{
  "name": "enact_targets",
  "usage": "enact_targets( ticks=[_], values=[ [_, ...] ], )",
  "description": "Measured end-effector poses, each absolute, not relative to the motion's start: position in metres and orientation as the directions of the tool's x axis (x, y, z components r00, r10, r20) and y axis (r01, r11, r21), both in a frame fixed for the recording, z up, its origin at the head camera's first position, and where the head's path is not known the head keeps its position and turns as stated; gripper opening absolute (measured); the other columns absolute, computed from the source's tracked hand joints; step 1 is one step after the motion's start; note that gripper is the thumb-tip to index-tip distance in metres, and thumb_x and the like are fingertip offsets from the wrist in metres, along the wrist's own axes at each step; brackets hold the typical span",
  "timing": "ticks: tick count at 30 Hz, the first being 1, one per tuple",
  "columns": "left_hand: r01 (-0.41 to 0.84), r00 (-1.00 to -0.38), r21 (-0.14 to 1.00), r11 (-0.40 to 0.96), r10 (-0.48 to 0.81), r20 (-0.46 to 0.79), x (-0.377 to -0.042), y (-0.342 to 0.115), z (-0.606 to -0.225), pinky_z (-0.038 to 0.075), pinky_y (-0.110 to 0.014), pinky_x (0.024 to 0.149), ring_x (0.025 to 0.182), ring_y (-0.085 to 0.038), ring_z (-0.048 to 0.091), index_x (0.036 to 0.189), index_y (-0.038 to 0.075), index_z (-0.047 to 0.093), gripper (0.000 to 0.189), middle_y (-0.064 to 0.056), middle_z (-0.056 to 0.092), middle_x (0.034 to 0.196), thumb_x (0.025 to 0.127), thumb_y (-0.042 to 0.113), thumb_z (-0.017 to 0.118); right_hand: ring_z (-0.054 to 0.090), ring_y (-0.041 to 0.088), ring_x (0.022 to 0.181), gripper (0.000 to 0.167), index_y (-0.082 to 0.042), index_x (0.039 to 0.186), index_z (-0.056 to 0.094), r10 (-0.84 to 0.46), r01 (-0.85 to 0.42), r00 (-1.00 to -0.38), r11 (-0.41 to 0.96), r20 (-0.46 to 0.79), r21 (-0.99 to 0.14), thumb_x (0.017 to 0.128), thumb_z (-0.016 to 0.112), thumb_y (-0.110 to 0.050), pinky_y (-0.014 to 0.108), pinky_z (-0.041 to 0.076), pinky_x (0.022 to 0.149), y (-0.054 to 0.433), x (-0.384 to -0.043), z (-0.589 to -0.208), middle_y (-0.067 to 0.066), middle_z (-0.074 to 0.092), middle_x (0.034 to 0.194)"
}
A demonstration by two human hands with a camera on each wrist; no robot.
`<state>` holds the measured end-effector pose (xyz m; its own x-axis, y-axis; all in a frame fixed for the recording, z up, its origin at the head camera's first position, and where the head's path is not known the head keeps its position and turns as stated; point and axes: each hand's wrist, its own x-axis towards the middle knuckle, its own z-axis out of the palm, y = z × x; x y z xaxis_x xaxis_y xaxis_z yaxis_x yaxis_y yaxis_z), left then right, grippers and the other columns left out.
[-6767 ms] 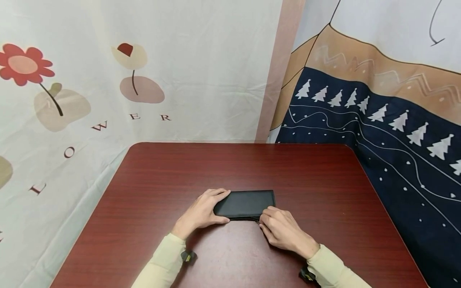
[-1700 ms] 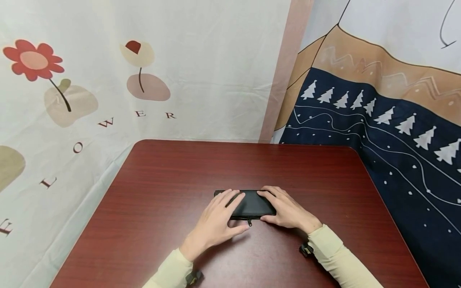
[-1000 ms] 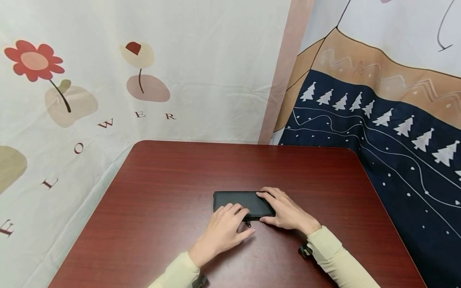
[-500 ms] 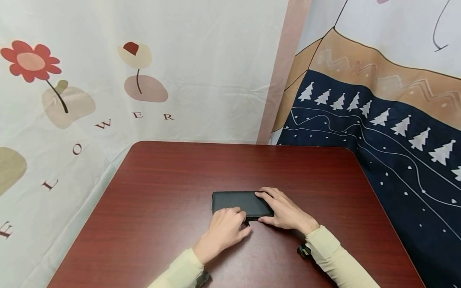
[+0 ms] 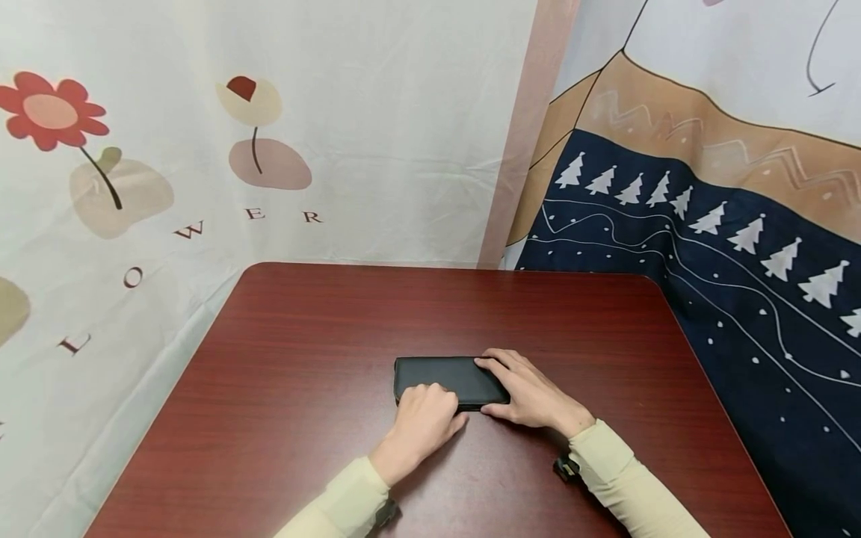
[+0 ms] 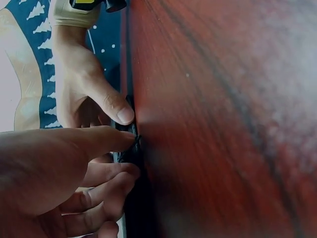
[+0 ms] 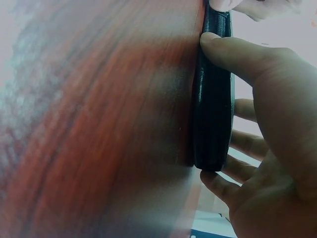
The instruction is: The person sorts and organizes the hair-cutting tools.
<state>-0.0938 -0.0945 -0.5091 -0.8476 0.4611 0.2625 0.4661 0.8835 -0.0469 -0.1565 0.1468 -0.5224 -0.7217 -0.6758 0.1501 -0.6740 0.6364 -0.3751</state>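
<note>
A black zip wallet (image 5: 440, 375) lies flat on the table, its long front edge towards me. The left hand (image 5: 425, 418) is at the middle of that front edge, its fingers curled. In the left wrist view its thumb and forefinger pinch the small dark zipper pull (image 6: 137, 140); the head view hides the pull behind the hand. The right hand (image 5: 531, 392) grips the wallet's right end, thumb against the front side and fingers over the top and around the end. A stretch of zipper teeth (image 7: 221, 22) shows beyond the right thumb in the right wrist view.
The reddish-brown wooden table (image 5: 323, 321) has rounded far corners. Behind it hangs a pale curtain (image 5: 390, 134) with printed flowers and letters, and to the right a navy and tan cloth (image 5: 673, 239) with white trees. Each wrist carries a small dark device (image 5: 566, 468).
Earlier the left hand held the wallet's left end and the right hand was at the front edge. Since then the left hand has moved to the zipper pull and pinched it; the right hand holds the right end.
</note>
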Motion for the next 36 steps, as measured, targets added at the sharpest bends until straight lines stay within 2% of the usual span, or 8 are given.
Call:
enact_targets(
  ticks=[5,12,15,19,22,31,36],
  values=[
    [0.481,-0.843,-0.011,0.876,0.466,0.269,-0.094,-0.092,-0.510,0.048,-0.033,0.042,0.048,-0.016,0.059,0.056,0.021,0.056,0.050,0.005,0.063,0.059,0.089,0.036,0.090,0.060,0.034,0.149,0.082,-0.009,0.160,0.060,-0.676,-0.673,-0.722,0.635,0.150,-0.379,0.091,0.095,-0.036,0.056,0.053,0.123,0.147,-0.157,-0.522,0.015,0.060,0.162],
    [0.490,-0.846,0.050,0.870,0.461,0.266,-0.093,-0.091,-0.509,0.036,-0.028,0.040,0.049,-0.006,0.036,0.055,0.025,0.035,0.058,0.011,0.044,0.055,0.080,0.020,0.087,0.060,0.034,0.149,0.081,-0.009,0.160,0.060,-0.674,-0.671,-0.724,0.639,0.146,-0.378,0.092,0.095,-0.036,0.056,0.053,0.123,0.147,-0.157,-0.522,0.015,0.060,0.162],
    [0.497,-0.839,0.049,0.866,0.465,0.281,-0.092,-0.092,-0.509,0.037,-0.028,0.040,0.049,-0.006,0.037,0.055,0.024,0.038,0.055,0.011,0.046,0.056,0.081,0.019,0.087,0.060,0.034,0.148,0.081,-0.009,0.160,0.060,-0.674,-0.673,-0.723,0.638,0.151,-0.374,0.092,0.095,-0.035,0.056,0.054,0.123,0.147,-0.157,-0.523,0.014,0.060,0.162],
    [0.502,-0.836,0.059,0.863,0.466,0.291,-0.090,-0.096,-0.511,0.045,-0.029,0.042,0.049,-0.010,0.052,0.056,0.021,0.052,0.045,0.008,0.057,0.059,0.084,0.021,0.087,0.060,0.033,0.148,0.081,-0.009,0.160,0.060,-0.674,-0.676,-0.722,0.638,0.157,-0.369,0.092,0.095,-0.035,0.056,0.054,0.122,0.147,-0.157,-0.523,0.013,0.061,0.162],
    [0.507,-0.835,0.082,0.858,0.466,0.295,-0.089,-0.099,-0.512,0.047,-0.029,0.043,0.050,-0.013,0.058,0.059,0.020,0.058,0.040,0.007,0.061,0.061,0.086,0.020,0.087,0.060,0.033,0.148,0.082,-0.009,0.160,0.059,-0.674,-0.677,-0.722,0.639,0.159,-0.367,0.092,0.095,-0.036,0.056,0.054,0.121,0.147,-0.157,-0.524,0.013,0.061,0.162],
    [0.507,-0.836,0.148,0.849,0.442,0.325,-0.085,-0.113,-0.510,0.045,-0.030,0.044,0.051,-0.016,0.060,0.056,0.020,0.055,0.040,0.007,0.058,0.058,0.082,0.014,0.085,0.061,0.033,0.148,0.083,-0.010,0.161,0.060,-0.674,-0.679,-0.721,0.638,0.164,-0.364,0.091,0.096,-0.037,0.055,0.054,0.122,0.147,-0.156,-0.524,0.013,0.061,0.162],
    [0.505,-0.838,0.161,0.848,0.437,0.328,-0.085,-0.123,-0.509,0.042,-0.026,0.045,0.051,-0.008,0.048,0.054,0.022,0.048,0.047,0.009,0.051,0.056,0.080,0.012,0.085,0.060,0.033,0.149,0.083,-0.010,0.161,0.059,-0.668,-0.669,-0.728,0.644,0.153,-0.370,0.092,0.095,-0.037,0.056,0.054,0.122,0.147,-0.156,-0.523,0.013,0.060,0.163]
  ],
)
